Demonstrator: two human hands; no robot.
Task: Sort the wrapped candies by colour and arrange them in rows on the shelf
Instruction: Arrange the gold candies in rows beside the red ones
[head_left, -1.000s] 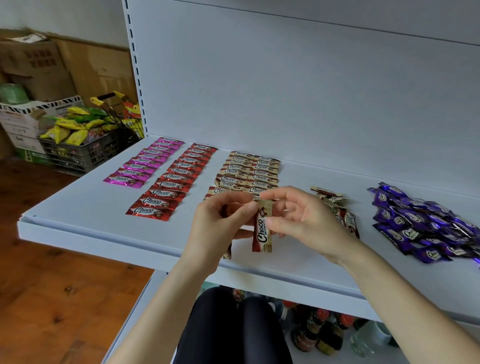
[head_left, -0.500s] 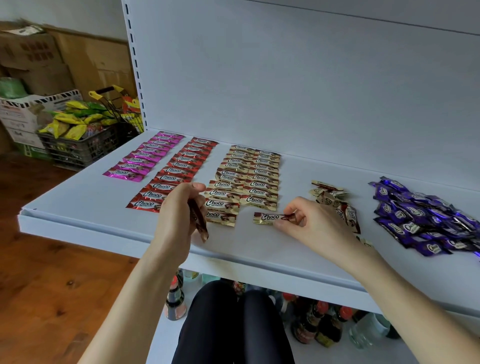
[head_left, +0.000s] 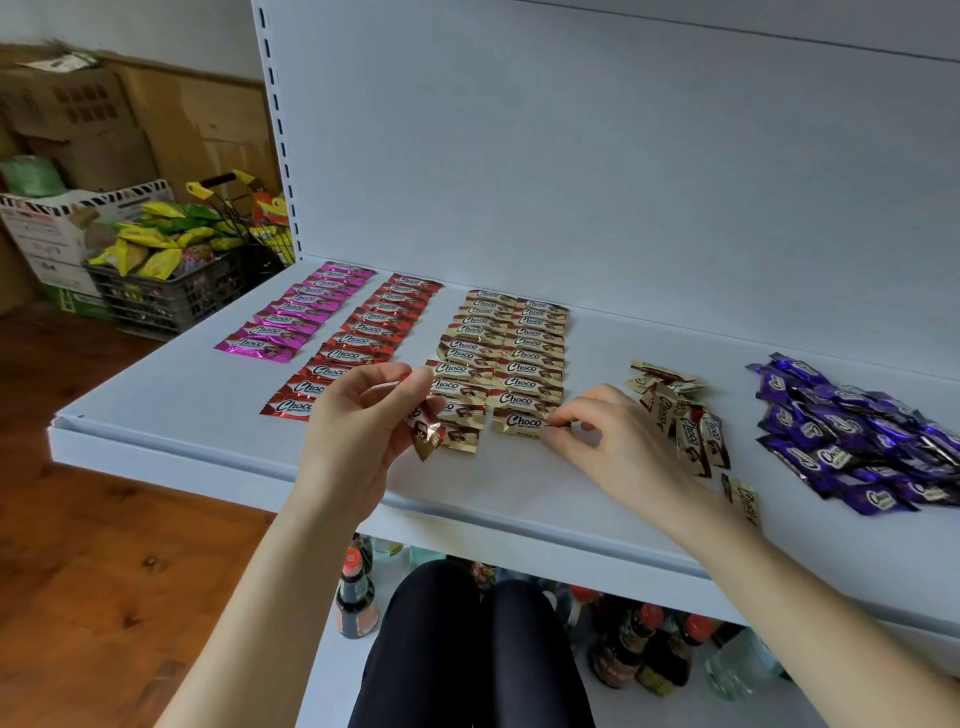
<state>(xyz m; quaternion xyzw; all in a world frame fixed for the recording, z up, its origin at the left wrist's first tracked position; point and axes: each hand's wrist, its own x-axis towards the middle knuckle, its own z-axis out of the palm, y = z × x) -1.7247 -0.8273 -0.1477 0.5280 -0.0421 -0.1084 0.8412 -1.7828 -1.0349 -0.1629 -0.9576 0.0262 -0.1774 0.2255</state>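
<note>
change: gold candy now joined to gold row front end
right hand: pinches its tail
left hand: grips spare candy

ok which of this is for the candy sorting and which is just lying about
In the job: pink row, red row, gold rows, loose gold pile, purple pile, shelf, held candy in the left hand, front candy pinched by the right hand.
Lying about: snack crate, cardboard boxes, bottles.
</note>
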